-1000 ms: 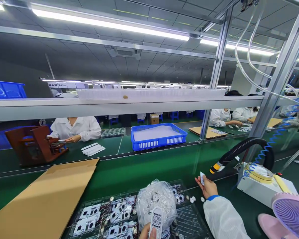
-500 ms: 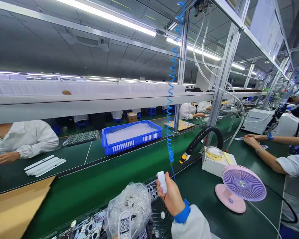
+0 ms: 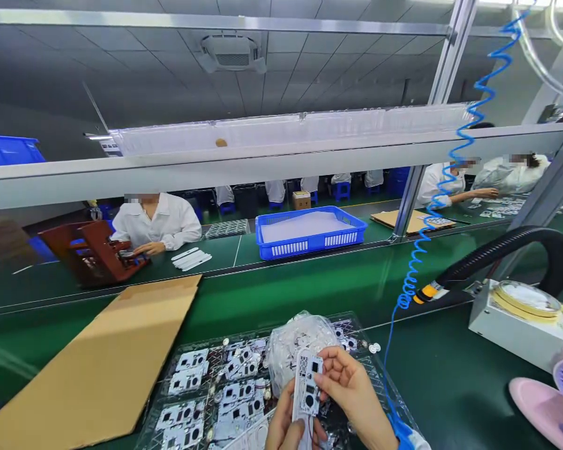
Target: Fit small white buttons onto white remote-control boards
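Observation:
My left hand point(image 3: 282, 425) and my right hand point(image 3: 351, 390) together hold a white remote-control circuit board point(image 3: 307, 382) upright, its keypad holes showing. The left hand grips its lower part, and the right fingers press its upper edge. Both hands are over a clear plastic tray point(image 3: 384, 381) holding rows of similar white boards point(image 3: 237, 400). A crumpled clear plastic bag point(image 3: 300, 340) of parts lies in the tray just behind the held board. Several small round white pieces point(image 3: 375, 347) lie by the tray's right corner.
A cardboard sheet point(image 3: 98, 362) lies on the green conveyor left of the tray. To the right are a blue coiled air hose point(image 3: 415, 269), a white machine point(image 3: 520, 325) with a black hose, and a pink fan point(image 3: 543, 406). Co-workers sit across the belt.
My right hand has come down from the upper right and joined my left on the board. The small white piece it held no longer shows. The view has swung left and down.

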`<state>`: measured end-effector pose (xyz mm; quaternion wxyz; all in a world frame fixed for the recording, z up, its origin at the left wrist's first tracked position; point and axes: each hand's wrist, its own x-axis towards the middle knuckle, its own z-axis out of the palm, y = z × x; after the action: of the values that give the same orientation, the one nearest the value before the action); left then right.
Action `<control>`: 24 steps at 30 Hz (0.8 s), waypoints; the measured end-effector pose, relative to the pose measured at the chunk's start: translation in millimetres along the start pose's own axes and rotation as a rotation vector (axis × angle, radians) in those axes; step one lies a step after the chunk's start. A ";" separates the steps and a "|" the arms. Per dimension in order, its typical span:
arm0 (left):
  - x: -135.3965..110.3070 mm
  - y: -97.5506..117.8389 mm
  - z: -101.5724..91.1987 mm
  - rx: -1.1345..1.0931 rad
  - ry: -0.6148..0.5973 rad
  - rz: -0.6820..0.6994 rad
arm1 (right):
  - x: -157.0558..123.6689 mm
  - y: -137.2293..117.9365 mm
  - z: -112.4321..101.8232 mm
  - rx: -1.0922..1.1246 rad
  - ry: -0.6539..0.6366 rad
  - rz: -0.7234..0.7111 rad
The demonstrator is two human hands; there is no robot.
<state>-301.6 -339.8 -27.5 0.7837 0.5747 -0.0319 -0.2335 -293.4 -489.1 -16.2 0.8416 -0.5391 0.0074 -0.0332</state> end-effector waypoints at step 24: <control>0.6 -13.3 11.1 0.012 0.142 0.061 | -9.7 14.1 8.6 -0.302 0.162 0.004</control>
<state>-308.9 -352.9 -36.1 0.7873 0.5932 0.0047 -0.1679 -302.0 -474.8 -25.6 0.7479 -0.6548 0.0813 -0.0732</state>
